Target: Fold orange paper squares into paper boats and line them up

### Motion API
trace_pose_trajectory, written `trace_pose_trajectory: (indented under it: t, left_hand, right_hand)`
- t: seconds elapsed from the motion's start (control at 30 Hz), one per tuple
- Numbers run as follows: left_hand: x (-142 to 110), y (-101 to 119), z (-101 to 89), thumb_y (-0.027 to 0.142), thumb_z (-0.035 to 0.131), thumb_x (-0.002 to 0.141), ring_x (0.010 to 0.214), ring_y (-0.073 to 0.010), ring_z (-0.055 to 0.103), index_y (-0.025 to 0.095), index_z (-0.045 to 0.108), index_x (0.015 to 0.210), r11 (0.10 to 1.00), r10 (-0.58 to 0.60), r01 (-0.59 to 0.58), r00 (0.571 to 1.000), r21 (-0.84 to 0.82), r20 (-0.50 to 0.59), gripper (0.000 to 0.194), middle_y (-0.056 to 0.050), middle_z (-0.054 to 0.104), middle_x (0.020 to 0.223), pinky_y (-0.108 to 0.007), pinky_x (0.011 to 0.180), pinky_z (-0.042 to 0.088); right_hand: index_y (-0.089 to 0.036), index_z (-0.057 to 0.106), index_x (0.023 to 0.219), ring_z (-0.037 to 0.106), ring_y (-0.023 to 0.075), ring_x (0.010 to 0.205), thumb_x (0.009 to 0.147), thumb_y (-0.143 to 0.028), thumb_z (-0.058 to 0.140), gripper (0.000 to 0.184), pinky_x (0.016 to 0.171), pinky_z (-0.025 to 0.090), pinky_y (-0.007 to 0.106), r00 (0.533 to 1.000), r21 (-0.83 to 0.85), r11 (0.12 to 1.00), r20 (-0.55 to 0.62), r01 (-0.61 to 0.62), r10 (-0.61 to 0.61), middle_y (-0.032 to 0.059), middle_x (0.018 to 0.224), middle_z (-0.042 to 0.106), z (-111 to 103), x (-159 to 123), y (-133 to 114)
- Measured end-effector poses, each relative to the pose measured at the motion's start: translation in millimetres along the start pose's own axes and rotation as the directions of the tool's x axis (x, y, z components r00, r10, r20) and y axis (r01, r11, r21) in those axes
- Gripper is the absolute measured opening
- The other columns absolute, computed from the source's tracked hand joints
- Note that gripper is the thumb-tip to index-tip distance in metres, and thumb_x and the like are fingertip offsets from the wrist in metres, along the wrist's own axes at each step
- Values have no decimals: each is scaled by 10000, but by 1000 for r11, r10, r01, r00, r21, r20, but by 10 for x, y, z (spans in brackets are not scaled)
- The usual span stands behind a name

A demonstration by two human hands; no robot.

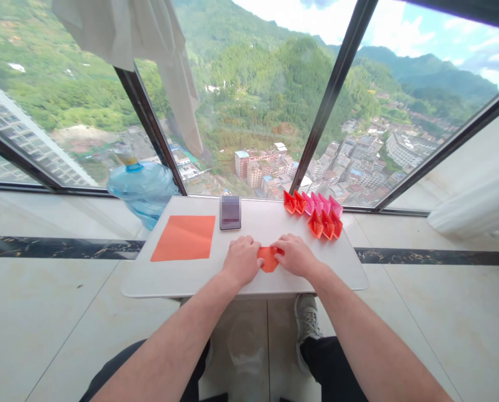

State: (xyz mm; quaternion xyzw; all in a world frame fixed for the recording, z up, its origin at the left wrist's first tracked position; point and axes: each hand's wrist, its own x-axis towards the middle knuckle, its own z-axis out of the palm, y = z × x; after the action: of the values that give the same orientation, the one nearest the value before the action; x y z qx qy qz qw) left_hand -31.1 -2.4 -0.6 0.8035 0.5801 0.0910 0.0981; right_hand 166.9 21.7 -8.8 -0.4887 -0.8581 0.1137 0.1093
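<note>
Below the frame's centre, the person's left hand [241,259] and right hand [295,255] pinch opposite sides of a folded orange paper [268,261].

My one view looks from my head, forward and down past my forearms [180,338] to my left grip [243,258] and right grip [293,255], mid-frame; it stands back enough to take in the whole tabletop [182,279], my legs [333,365] below and the windows [270,84] beyond.
</note>
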Motion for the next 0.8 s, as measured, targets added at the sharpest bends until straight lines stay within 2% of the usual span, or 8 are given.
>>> trace_pose_trajectory:
  t: [0.07,0.27,0.4,0.53,0.67,0.8]
  left_hand:
    - [-2,0,3,314,667,826,1040,-283,559,186,691,1013,1000,2,-2,1000,-10,-9,229,-104,637,1047,-422,902,404]
    - [-23,-2,16,284,656,826,1032,-271,548,190,669,968,999,26,-27,999,-29,-42,171,-87,648,1031,-403,870,410]
    - [-21,-11,17,263,664,806,1022,-266,553,200,664,953,998,20,-24,998,-61,-62,160,-75,660,1023,-399,871,418]
    - [22,-29,19,217,676,757,1006,-258,563,197,677,918,990,0,-7,999,-137,-51,162,-72,658,981,-368,874,441]
    - [69,-40,31,172,576,809,995,-234,582,205,697,858,979,-35,27,999,-203,-37,135,-70,654,956,-333,882,455]
    - [91,-71,38,128,521,814,955,-221,602,212,701,828,980,-27,25,1000,-197,-5,199,-60,662,922,-332,867,467]
  right_hand:
    - [-256,754,1039,604,223,941,864,-178,572,264,871,424,364,1000,1,1000,-3,8,-8,59,949,699,10,-1,3]
    - [-254,743,1090,592,231,1023,821,-156,605,317,939,423,363,998,44,997,-33,55,-54,66,1114,691,44,7,38]
    - [-237,745,1019,594,220,1004,794,-126,613,283,944,417,342,997,84,994,-47,67,-63,50,1044,714,43,11,40]
    - [-222,733,923,592,202,938,781,-120,613,212,886,412,314,999,86,996,-35,23,-20,43,951,709,37,55,19]
    - [-209,704,809,585,189,860,809,-131,588,140,801,393,304,999,43,998,-26,-40,42,38,852,690,37,123,-24]
    - [-207,688,797,578,185,831,821,-127,585,132,773,376,303,1000,19,999,-7,-27,28,33,829,680,22,149,-51]
